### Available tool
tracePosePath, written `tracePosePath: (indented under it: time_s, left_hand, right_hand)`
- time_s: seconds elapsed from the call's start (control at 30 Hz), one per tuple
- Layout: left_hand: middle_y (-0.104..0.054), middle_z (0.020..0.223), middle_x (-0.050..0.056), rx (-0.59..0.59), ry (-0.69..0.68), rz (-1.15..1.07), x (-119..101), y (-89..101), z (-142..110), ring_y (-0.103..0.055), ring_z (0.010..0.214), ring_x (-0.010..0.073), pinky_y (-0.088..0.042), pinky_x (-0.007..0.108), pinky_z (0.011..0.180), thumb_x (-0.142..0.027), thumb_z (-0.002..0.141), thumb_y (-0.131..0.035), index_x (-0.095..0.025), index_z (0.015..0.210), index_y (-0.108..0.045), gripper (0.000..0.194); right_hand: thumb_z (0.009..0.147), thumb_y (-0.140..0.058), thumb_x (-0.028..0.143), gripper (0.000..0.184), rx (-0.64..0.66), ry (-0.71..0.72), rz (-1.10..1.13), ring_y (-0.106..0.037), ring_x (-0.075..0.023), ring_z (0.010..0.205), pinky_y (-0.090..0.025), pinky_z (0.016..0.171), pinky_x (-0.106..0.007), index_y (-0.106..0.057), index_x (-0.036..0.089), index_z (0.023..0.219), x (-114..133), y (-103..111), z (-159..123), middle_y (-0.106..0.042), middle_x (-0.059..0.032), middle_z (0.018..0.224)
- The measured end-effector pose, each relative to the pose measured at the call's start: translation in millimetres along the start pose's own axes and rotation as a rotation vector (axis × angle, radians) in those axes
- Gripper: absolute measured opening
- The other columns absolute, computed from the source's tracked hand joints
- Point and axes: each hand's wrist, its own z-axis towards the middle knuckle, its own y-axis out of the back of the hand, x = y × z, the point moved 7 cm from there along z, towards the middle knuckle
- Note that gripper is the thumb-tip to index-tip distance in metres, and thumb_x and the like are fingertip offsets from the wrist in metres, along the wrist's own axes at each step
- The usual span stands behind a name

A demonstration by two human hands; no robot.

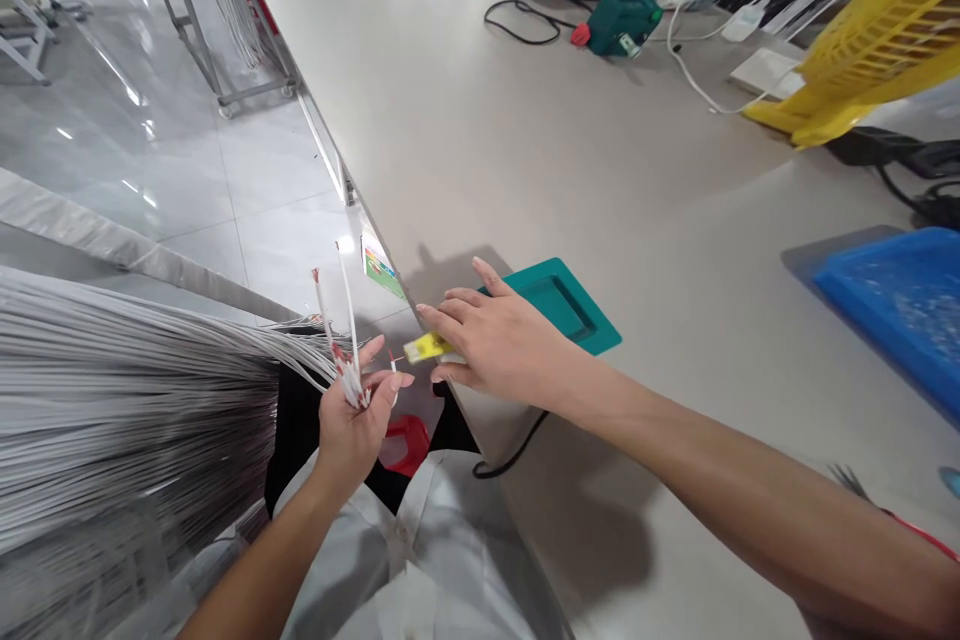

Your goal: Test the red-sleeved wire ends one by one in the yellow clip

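White fabric (442,560) of the person's garment filled the bottom of the view, nearest the camera, with both forearms reaching out over it.

Left hand (352,420) was held off the table, just outside its near-left edge, fingers closed around a small bunch of thin white wires (349,360) — two or three of them stood up above the fist, with reddish tips. These wires ran out of a large bundle of white wires (127,390) fanning in from the left edge of the view.

Right hand (502,345) lay palm down on the table (600,150) at its near-left edge, fingers extended and pressing on a small yellow tool (426,347) that poked out past the fingertips toward the edge; whether the fingers wrapped it could not be told. Hand partly covered a teal tray (570,305) just behind it. A black cable (510,455) dropped over the edge below the wrist.

Far side of the table: green device (622,20) with a black cord. Yellow basket (877,40) at the far-right corner — blue tray (900,305) along the right edge. Red stool (405,440) on the floor below the left hand.
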Motion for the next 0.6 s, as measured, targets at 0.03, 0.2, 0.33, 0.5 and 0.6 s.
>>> tracePosePath:
  time_s: [0.03,0.2,0.33,0.5,0.6]
  left_hand:
    - [-0.071,0.075,0.005,0.005,0.004,-0.027,0,1.8,0,-0.051,0.045,0.0072,-0.036,0.019,0.041,-0.030,0.073,-0.066,-0.015,0.105,-0.055,0.037]
    - [-0.067,0.070,0.001,0.076,0.044,-0.204,-1,11.1,-1,-0.036,0.038,0.0013,-0.027,0.015,0.036,-0.027,0.077,-0.063,-0.015,0.083,-0.057,0.015]
    - [-0.062,0.061,-0.002,0.143,0.110,-0.332,-5,12.1,-6,-0.032,0.038,-0.0001,-0.020,0.014,0.036,-0.024,0.076,-0.064,-0.014,0.080,-0.060,0.011]
    - [-0.059,0.056,-0.001,0.249,0.172,-0.359,-5,5.2,-12,-0.028,0.037,-0.0004,-0.017,0.015,0.036,-0.028,0.075,-0.065,-0.013,0.074,-0.061,0.016]
    - [-0.059,0.057,-0.001,0.301,0.183,-0.334,-2,3.3,-14,-0.028,0.037,0.0002,-0.018,0.016,0.037,-0.029,0.077,-0.063,-0.013,0.074,-0.060,0.017]
  right_hand:
    - [0.076,-0.060,0.050,0.057,-0.035,0.006,0.020,-0.057,-0.0274,0.096,-0.022,0.103,-0.055,-0.055,0.009,0.115,1,4,-1,-0.066,-0.0122,0.091]
    - [0.084,-0.054,0.027,0.024,-0.427,0.000,0.218,-0.059,-0.0207,0.086,-0.048,0.084,-0.038,-0.062,0.013,0.103,20,25,-17,-0.066,-0.0098,0.091]
    - [0.084,-0.053,0.017,0.019,-0.535,-0.153,0.680,-0.060,-0.0157,0.081,-0.052,0.071,-0.028,-0.063,0.015,0.100,30,9,-21,-0.065,-0.0087,0.090]
    - [0.080,-0.061,0.021,0.017,-0.519,-0.236,1.154,-0.060,-0.0128,0.073,-0.052,0.065,-0.025,-0.068,0.020,0.096,36,-14,-12,-0.063,-0.0049,0.082]
    - [0.079,-0.062,0.019,0.013,-0.550,-0.220,1.326,-0.059,-0.0125,0.073,-0.050,0.068,-0.026,-0.071,0.024,0.088,38,-18,-9,-0.065,-0.0023,0.075]
